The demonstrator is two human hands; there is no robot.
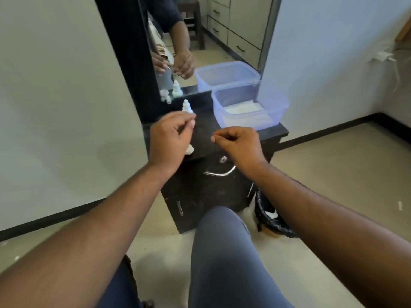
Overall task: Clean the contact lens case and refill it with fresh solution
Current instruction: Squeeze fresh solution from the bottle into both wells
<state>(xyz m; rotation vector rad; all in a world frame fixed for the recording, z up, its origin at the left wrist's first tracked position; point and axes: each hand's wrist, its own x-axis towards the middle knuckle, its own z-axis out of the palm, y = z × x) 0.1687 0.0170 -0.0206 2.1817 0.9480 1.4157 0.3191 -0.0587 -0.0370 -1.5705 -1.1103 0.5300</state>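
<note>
We find a pale rounded piece, probably the contact lens case (pixel 190 150), lying on the desk (pixel 204 138) at its near edge, mostly hidden under our left hand (pixel 170 138); we cannot be sure of its shape. That hand hovers over the dark, matte desk top with fingers curled and thumb meeting forefinger, but whether its grip holds anything we cannot tell. Just beyond its fingertips stands the small white solution bottle (pixel 187 106), smooth plastic with a stepped, tapering cap, upright near the mirror (pixel 200 41). Our right hand (pixel 239 144) hangs above the desk's front right part, fingers curled in, thumb and forefinger pressed together; any object in that pinch is too small to make out. At the back right corner sits a translucent blue plastic tub (pixel 275 107), rounded rectangular, with something white inside, its near wall almost at the desk edge. Bare dark surface lies between the two hands. Below the right edge stands a bin (pixel 266 210) lined in black plastic.
</note>
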